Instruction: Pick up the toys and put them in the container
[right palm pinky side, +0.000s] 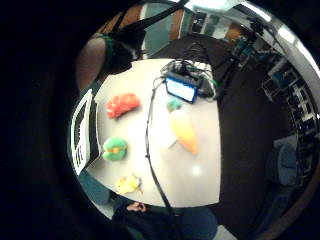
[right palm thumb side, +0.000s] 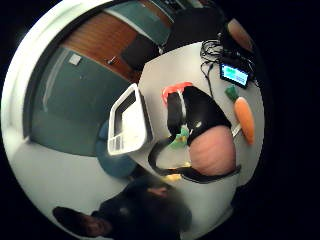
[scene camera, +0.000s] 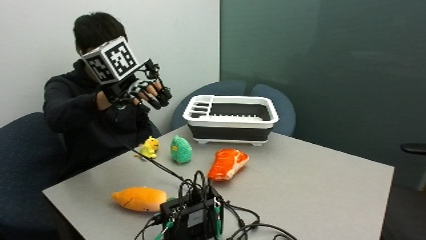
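1. Nearest in the outside view, a black device with cables is seen at the front edge of the table. Its lit screen is shown only in the palm views.
2. Just behind it an orange carrot toy is laid on the table. Its green top is seen only in the little finger side palm view.
3. Farther back, a red-orange toy is laid near the middle of the table, and a green toy and a small yellow toy are placed beside each other, near the person.
4. All four toys are seen on the table, outside the container, which is placed at the far edge. It is white with a dark wall.
5. The gloved right hand is held up in the air above the table, well apart from the toys. The fingers are loosely bent and spread, and nothing is held in them.
6. In the thumb side palm view, the green and yellow toys are partly hidden by the hand's own thumb.
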